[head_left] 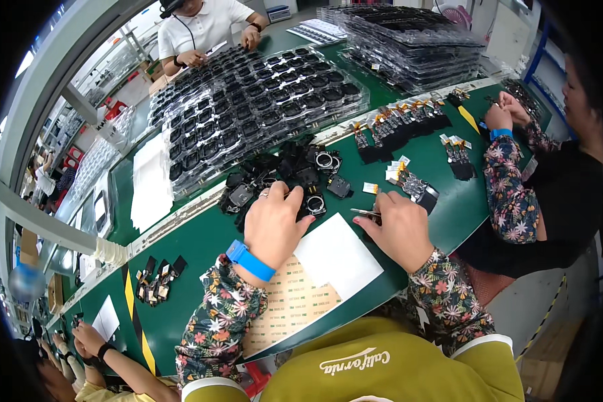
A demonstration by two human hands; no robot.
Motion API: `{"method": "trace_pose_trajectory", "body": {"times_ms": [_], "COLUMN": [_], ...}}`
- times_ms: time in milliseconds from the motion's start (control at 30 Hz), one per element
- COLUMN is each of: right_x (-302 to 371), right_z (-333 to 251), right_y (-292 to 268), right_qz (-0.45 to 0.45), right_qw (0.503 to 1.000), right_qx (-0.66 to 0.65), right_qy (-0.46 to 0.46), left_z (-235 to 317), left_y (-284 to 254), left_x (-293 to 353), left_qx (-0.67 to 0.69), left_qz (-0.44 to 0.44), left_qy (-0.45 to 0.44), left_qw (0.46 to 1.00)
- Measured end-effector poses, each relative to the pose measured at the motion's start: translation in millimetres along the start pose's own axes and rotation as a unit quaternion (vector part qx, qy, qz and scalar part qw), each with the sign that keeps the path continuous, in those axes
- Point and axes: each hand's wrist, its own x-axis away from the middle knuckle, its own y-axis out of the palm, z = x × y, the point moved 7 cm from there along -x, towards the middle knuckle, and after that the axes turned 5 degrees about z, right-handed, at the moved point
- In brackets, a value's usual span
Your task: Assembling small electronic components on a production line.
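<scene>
My left hand (pixel 273 224), with a blue strap at its wrist, reaches into a heap of small black parts (pixel 308 175). Its fingers are bent down onto the heap, the thumb stands apart from them, and no held part shows. In my right hand (pixel 403 231) is a pair of metal tweezers (pixel 365 212), tips pointing left. Just beyond that hand lies a group of small black assemblies (pixel 417 189) with white-and-orange tabs. A white sheet (pixel 342 254) lies between my wrists, overlapping a tan sheet of printed backing paper (pixel 291 308).
Clear trays of black parts (pixel 261 100) stand across the green table (pixel 201 268), beside a tall tray stack (pixel 415 47). Rows of assemblies (pixel 398 127) lie beyond my right hand; a small cluster (pixel 161 278) lies left. Co-workers sit right, lower left and opposite.
</scene>
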Motion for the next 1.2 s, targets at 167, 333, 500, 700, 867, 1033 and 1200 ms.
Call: {"method": "trace_pose_trajectory", "body": {"times_ms": [167,333,500,700,867,1033,1200], "right_x": [2,-1,-3,-14,-35,-58,-42], "right_z": [17,25,36,69,15,-49,-61], "right_y": [7,10,8,15,25,43,74], "right_qz": [0.012,0.035,0.071,0.025,-0.114,-0.208,-0.269], "right_qw": [0.999,0.998,0.996,0.957,0.752,0.682,0.624], "right_qx": [0.012,0.031,-0.019,-0.24,-0.593,-0.661,-0.686], "right_qy": [0.049,0.044,0.045,0.159,0.264,0.234,0.26], "left_z": [-8,-26,-61,-81,-88,-72,-35], "left_y": [11,7,9,13,-1,-1,16], "left_x": [-1,1,10,26,55,93,95], "left_qx": [0.015,0.1,0.298,0.553,0.604,0.638,0.617], "left_qz": [-0.003,0.043,0.05,0.073,0.075,-0.006,-0.203], "left_qy": [-0.003,-0.011,-0.157,-0.286,-0.359,-0.367,-0.318], "left_qw": [1.0,0.994,0.94,0.779,0.707,0.677,0.691]}}
